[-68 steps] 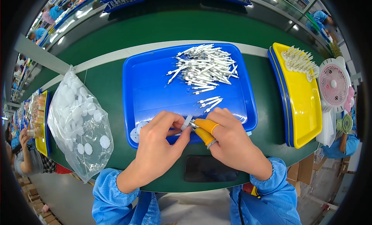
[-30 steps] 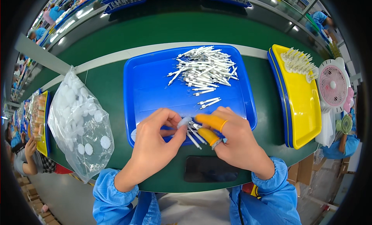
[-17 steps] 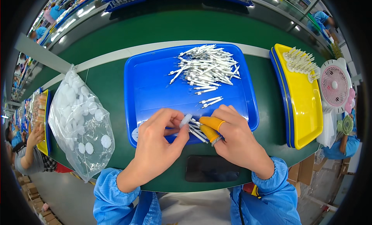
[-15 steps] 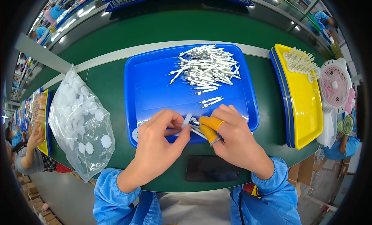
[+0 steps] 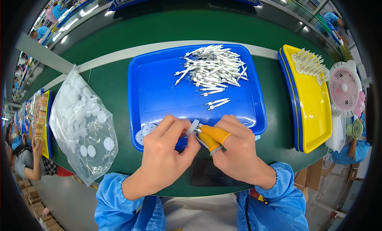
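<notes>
Over the near edge of a blue tray (image 5: 159,88), my left hand (image 5: 161,159) pinches a small white disc (image 5: 193,127) edge-on between thumb and fingers. Facing it, my right hand (image 5: 240,153) wears yellow finger covers on thumb and index finger. It grips thin white sticks with metal tips (image 5: 203,143), partly hidden by the fingers, their tips close against the disc; whether any is inserted I cannot tell. A pile of similar white sticks (image 5: 217,68) fills the tray's upper right, with a few lying apart below. White discs with small holes (image 5: 149,129) rest at the tray's lower left corner.
To the left lies a clear plastic bag of white discs (image 5: 81,119). On the right, a yellow tray (image 5: 312,115) tops stacked blue ones, holding discs with upright sticks (image 5: 309,64). A pink and white fan (image 5: 343,88) stands beyond. A dark phone (image 5: 209,175) lies near the table's front edge.
The disc has tilted and my hands have shifted slightly, the right one closing in on it. More of the holed discs at the tray's corner now shows.
</notes>
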`<state>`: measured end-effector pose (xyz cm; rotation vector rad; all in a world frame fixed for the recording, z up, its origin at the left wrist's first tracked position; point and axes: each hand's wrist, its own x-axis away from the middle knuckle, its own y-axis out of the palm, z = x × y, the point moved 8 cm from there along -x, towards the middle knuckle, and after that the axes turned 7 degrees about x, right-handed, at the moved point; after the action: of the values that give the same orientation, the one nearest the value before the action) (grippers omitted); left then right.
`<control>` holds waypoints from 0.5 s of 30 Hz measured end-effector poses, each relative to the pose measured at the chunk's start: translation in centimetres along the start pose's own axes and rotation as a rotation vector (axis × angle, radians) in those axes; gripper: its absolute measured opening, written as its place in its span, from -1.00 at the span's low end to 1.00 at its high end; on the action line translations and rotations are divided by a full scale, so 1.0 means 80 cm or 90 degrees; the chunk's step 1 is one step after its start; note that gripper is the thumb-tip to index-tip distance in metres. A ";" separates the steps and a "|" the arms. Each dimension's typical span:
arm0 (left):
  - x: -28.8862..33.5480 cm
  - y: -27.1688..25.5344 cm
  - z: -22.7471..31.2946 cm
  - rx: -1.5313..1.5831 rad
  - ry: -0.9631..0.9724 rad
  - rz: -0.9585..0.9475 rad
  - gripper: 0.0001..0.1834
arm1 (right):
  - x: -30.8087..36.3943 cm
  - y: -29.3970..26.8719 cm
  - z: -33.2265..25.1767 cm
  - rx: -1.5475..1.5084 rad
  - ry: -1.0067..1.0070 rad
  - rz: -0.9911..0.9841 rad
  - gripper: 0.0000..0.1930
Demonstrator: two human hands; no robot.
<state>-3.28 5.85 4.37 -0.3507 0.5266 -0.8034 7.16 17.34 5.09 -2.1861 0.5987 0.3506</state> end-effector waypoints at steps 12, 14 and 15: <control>-0.004 -0.002 -0.023 0.316 -0.201 -0.009 -0.57 | -0.004 -0.019 0.002 -0.012 0.021 0.047 -0.49; -0.006 -0.007 -0.021 0.337 -0.148 0.001 -0.53 | -0.008 -0.033 -0.009 0.022 0.004 0.089 -0.47; -0.007 -0.007 -0.018 0.333 -0.128 -0.006 -0.50 | -0.008 -0.033 -0.010 0.026 -0.007 0.068 -0.46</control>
<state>-4.73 5.73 3.67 0.0506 0.1149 -0.8716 8.06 18.31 7.59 -2.1163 0.7120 0.4031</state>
